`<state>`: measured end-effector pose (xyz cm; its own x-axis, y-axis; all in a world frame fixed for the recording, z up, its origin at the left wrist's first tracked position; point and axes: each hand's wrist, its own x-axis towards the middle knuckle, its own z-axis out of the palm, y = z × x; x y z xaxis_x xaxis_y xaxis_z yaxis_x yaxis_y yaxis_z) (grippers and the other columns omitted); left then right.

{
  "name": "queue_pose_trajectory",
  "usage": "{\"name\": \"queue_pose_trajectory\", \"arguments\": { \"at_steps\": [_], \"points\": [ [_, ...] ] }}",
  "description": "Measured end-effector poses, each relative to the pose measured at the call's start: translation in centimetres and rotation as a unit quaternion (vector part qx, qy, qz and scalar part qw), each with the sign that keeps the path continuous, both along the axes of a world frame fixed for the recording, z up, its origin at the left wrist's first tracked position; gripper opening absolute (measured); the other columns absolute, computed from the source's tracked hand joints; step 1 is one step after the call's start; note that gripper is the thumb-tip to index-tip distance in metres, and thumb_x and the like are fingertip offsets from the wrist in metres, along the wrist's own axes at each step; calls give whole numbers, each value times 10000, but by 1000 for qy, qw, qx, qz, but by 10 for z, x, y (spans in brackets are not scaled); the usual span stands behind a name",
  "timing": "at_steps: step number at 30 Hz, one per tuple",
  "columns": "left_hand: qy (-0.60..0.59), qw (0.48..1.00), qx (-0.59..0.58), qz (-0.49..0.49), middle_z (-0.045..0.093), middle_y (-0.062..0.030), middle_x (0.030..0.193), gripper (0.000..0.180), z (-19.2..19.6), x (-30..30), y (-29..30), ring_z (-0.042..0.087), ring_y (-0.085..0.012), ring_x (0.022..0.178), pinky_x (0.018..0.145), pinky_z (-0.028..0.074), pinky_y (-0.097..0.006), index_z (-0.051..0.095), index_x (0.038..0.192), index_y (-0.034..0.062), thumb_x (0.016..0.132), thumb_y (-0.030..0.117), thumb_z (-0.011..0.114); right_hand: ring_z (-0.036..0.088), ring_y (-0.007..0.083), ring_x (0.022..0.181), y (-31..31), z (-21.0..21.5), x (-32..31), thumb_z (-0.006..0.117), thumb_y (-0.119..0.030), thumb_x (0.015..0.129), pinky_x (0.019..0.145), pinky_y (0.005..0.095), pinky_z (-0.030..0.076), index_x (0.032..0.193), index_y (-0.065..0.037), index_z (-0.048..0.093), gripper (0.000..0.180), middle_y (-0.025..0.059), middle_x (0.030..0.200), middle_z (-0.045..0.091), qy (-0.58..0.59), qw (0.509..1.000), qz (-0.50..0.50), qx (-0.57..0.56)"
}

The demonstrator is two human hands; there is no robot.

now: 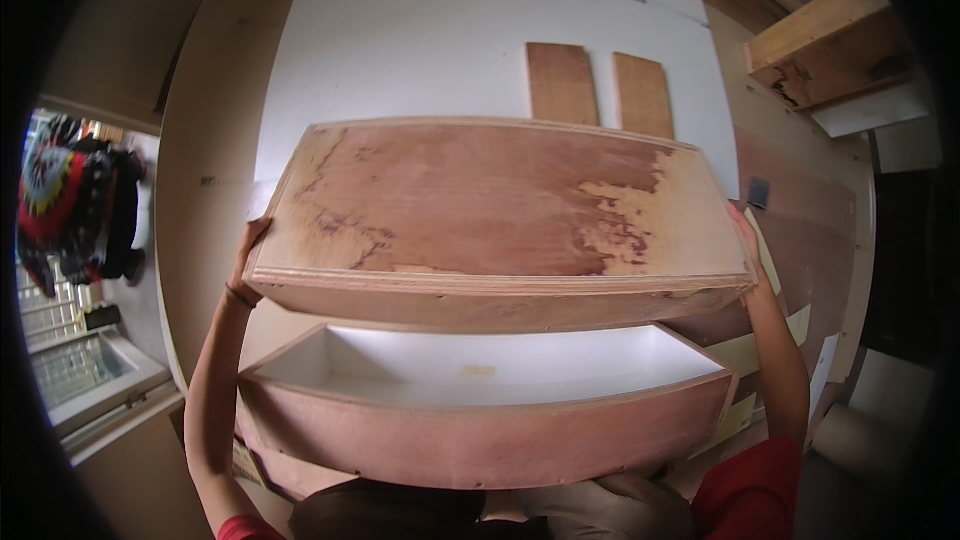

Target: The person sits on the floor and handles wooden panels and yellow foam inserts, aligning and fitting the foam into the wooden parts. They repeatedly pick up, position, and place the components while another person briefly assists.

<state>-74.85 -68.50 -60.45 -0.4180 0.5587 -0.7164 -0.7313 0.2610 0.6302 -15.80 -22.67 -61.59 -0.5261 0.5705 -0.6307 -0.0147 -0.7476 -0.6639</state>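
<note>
Between my two hands is a long wooden drawer box (470, 205), its broad plywood face turned up. That face has reddish-brown stains and a pale patch toward the right. My left hand (252, 252) grips its left end, fingers partly hidden behind the edge. At the opposite end my right hand (745, 240) is closed on the side, with most fingers out of sight. Closer to my body stands a second drawer (480, 440), open at the top, with a white inside and a plain reddish wooden front. The held box is just beyond its far rim.
A white sheet (400, 50) covers the far part of the work surface, with two short wooden boards (562, 85) lying on it. At the upper right is another wooden box (820, 40). A small dark block (759, 193) lies right of the sheet. A person (85, 205) appears at far left.
</note>
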Motion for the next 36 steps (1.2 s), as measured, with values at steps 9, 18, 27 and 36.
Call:
{"name": "queue_pose_trajectory", "arguments": {
  "at_steps": [9, 18, 27, 36],
  "points": [
    [78, 988, 73, -109, 553, -168, 1273, 620, 21, 5, 35, 640, -215, 1055, 892, 545, -323, 341, 1452, 26, 905, 281, 483, 612, 206, 1096, 9, -8, 20, 495, -370, 950, 984, 326, 456, 1322, -5, 517, 522, 111, 1250, 622, -147, 986, 23, 75],
    [74, 987, 39, -138, 391, -147, 1485, 771, 52, 7, 62, 433, -256, 1333, 1115, 353, -394, 244, 1512, 98, 920, 542, 457, 552, 222, 1190, 15, 29, -12, 521, -351, 933, 1046, 351, 401, 1318, 3, 501, 523, 122, 1269, 600, -165, 984, 62, 27],
    [32, 993, 30, -111, 470, -123, 1383, 638, 30, 2, 48, 475, -235, 1275, 1085, 392, -393, 326, 1425, 74, 937, 434, 522, 509, 248, 1239, 32, 37, -25, 569, -315, 907, 1071, 383, 385, 1403, -33, 380, 601, 138, 1353, 513, -179, 973, 144, 30],
    [14, 991, -20, -135, 532, -70, 1313, 656, 31, -5, 59, 523, -196, 1125, 937, 435, -383, 375, 1395, 192, 892, 599, 489, 556, 315, 1182, 90, 54, -83, 472, -379, 999, 1000, 416, 423, 1244, -18, 550, 443, 177, 1249, 589, -513, 679, 246, 464]
  ]
}}
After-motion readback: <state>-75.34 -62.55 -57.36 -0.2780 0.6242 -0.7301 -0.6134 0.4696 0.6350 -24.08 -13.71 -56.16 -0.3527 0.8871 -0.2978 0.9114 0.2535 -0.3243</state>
